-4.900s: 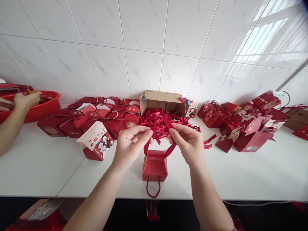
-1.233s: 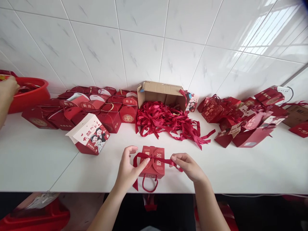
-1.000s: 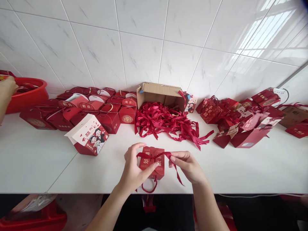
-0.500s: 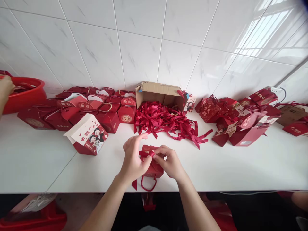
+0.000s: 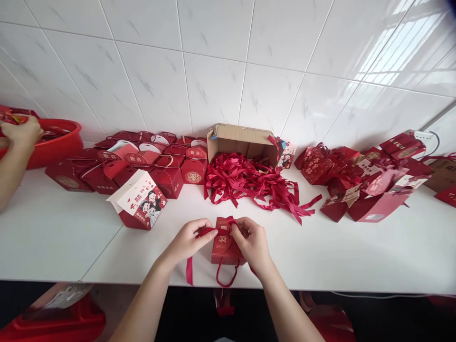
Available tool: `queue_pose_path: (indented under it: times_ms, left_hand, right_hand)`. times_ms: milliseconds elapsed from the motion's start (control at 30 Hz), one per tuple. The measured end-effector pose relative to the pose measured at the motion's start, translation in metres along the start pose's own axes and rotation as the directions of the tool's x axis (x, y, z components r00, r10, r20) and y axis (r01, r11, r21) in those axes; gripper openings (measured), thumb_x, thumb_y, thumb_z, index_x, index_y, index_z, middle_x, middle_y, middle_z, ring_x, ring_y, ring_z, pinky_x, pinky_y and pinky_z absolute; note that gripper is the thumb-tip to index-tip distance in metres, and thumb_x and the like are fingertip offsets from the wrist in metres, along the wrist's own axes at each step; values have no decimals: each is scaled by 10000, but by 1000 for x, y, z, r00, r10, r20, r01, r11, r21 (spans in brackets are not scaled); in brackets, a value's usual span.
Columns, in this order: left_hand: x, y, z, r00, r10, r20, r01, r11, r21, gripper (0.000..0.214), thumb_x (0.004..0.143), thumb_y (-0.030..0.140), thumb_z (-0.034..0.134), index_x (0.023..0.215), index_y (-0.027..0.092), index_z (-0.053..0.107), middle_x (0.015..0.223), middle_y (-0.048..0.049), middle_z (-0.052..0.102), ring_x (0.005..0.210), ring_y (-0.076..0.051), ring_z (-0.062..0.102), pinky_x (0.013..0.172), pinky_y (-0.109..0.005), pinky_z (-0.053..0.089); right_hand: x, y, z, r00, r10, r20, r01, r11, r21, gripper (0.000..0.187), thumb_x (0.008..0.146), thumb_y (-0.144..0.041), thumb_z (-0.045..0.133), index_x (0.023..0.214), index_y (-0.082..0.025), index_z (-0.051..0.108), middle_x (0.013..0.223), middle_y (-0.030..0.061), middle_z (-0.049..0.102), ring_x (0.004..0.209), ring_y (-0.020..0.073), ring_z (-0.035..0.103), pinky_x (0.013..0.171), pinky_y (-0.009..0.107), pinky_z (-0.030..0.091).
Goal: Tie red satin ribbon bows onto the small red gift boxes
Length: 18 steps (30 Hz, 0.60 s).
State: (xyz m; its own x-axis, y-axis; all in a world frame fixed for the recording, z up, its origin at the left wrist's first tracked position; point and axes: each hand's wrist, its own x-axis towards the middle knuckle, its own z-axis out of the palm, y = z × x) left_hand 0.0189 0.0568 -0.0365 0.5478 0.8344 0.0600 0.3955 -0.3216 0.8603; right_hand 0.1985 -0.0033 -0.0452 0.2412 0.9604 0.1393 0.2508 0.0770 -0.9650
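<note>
A small red gift box [image 5: 221, 254] with gold characters lies at the table's front edge, its twisted cord handle [image 5: 227, 284] hanging toward me. Across its top runs a red ribbon [image 5: 223, 232]. My left hand [image 5: 194, 239] pinches one part of the ribbon at the box's left side, and a loose tail dangles below the wrist. On the right, my right hand [image 5: 251, 241] is closed on the ribbon over the box's upper right; its fingertips partly hide the ribbon there. Behind the hands, a heap of red ribbons [image 5: 249, 183] spills out of a cardboard box [image 5: 245, 129].
Rows of red gift boxes [image 5: 169, 180] stand at the back left, with a white-topped printed box [image 5: 140, 199] in front. More gift boxes [image 5: 377, 202] are piled at the right. At far left, another person's hand [image 5: 24, 130] holds red packets over a red basin [image 5: 64, 149].
My left hand has lowered and drawn the ribbon out leftward; the box top shows more. The other person's hand has come further into view with packets. The whole view has shifted slightly.
</note>
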Motion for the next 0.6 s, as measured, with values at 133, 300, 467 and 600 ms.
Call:
queue_pose_path:
  times_ms: [133,300,467,600]
  left_hand:
    - [1,40,-21,951,302,58,-306,905,297,127,845,306,600,756,240,660,761,-13,618,778,-199,559,818,-332,448]
    - [34,70,-20,818,521,243,-573,707,414,197,845,182,575,770,301,713,927,-15,667,921,-215,587,963,-395,392]
    - [47,49,2,869,458,-188,-383,862,331,149,854,251,581,991,238,641,1070,-72,625,1058,-250,542,988,-438,388]
    - [26,20,11,913,353,-205,-326,933,152,134,889,316,564,846,198,611,801,-28,629,774,-177,596,749,-305,498]
  right_hand:
    - [2,-10,-4,998,3,63,5,993,-121,136,804,-263,567,779,-184,675,685,21,669,594,152,549,590,273,430]
    - [1,-15,-19,934,-128,334,154,987,-50,150,844,-238,529,825,-181,667,718,7,613,608,130,485,571,248,386]
    - [0,-6,-17,975,-103,197,108,994,-15,345,897,-381,537,616,-182,532,589,-25,430,573,117,360,556,258,324]
    - [-1,-3,-13,973,-130,188,122,991,53,349,916,-410,522,661,-179,580,645,-8,473,615,128,394,579,263,341]
